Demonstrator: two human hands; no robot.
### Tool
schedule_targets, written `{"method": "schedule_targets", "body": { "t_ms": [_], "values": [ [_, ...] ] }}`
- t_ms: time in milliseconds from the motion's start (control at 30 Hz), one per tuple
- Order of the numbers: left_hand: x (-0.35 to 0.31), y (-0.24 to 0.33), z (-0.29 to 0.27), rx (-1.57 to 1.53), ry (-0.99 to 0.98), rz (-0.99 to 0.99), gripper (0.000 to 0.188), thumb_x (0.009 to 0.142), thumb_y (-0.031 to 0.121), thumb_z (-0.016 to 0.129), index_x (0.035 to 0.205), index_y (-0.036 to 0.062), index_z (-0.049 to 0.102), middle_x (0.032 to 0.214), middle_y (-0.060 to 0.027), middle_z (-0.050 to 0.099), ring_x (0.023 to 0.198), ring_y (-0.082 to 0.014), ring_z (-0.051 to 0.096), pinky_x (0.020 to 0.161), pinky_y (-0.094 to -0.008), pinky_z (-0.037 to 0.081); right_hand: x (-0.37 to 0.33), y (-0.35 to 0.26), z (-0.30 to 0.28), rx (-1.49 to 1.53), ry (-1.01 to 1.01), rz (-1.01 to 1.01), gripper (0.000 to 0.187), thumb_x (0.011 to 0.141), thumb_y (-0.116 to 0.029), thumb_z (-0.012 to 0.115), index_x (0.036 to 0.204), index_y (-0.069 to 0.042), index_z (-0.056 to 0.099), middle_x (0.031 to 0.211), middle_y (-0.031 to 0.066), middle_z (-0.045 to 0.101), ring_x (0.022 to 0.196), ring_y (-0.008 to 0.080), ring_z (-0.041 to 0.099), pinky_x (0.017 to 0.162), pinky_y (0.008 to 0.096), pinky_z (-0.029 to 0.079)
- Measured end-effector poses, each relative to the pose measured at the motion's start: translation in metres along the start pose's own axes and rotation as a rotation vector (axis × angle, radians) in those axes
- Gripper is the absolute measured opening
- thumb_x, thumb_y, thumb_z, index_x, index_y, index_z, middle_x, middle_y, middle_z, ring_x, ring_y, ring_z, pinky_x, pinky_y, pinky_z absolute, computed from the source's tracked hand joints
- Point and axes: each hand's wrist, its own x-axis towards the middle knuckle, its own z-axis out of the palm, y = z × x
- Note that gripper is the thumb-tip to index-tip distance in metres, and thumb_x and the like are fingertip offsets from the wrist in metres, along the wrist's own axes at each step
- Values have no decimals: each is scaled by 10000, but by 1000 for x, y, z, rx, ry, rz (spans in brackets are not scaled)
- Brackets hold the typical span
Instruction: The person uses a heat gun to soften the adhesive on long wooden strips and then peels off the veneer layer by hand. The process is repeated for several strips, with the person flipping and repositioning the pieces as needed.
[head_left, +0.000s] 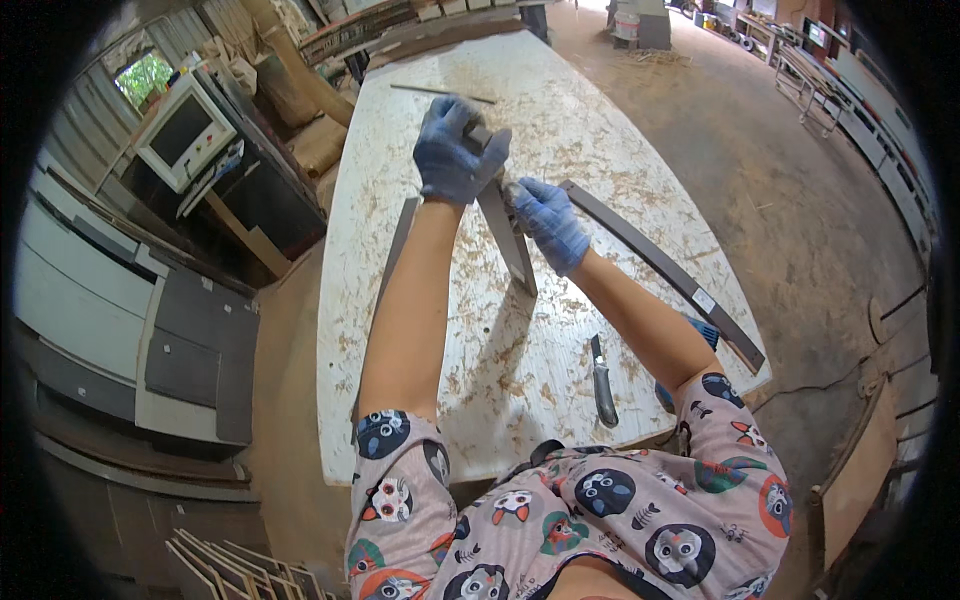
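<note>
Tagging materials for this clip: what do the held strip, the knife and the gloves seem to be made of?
Held strip: flat faces and straight edges suggest wooden board, apparently with a matt dark-grey facing.
Knife: thin dark blade, likely metal; smooth blackish handle, probably plastic or rubber.
Gloves: blue, matt and close-fitting, so probably knitted fabric; any coating is unclear.

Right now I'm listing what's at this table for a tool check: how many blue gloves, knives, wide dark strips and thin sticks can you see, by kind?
Blue work gloves: 2
Black-handled knife: 1
Wide dark grey strips: 3
Thin dark stick: 1
Total: 7
</note>
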Motion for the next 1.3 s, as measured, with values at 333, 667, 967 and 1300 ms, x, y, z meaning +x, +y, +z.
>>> {"method": "schedule_targets", "body": {
  "t_ms": [333,667,967,1300],
  "values": [
    [16,-12,19,3,-108,-109,329,611,356,730,692,80,569,746,-81,534,670,-271,555,594,-353,472,-108,122,-37,-250,244,-45,289,883,-263,513,704,-37,541,597,67,466,567,148,428,552,299,369],
    [9,-9,14,-60,-40,-205,282,609,256,734,676,59,543,736,-99,500,657,-271,524,602,-339,451,-63,79,-93,356,269,399,545,834,-577,451,1077,-117,614,1020,24,629,847,132,553,791,317,408],
    [8,-3,39,-97,0,-81,278,657,240,732,721,55,535,768,-45,449,626,-147,464,566,-260,416,19,38,-44,35,-94,552,281,860,-340,575,913,-68,622,689,21,575,501,119,470,480,288,400],
    [18,-2,50,-211,-36,41,265,647,246,713,689,52,537,686,-64,467,599,-189,486,560,-288,416,-12,78,-17,206,288,193,281,885,-307,521,724,-77,547,541,-17,427,448,93,393,416,261,329]
  ]
}}
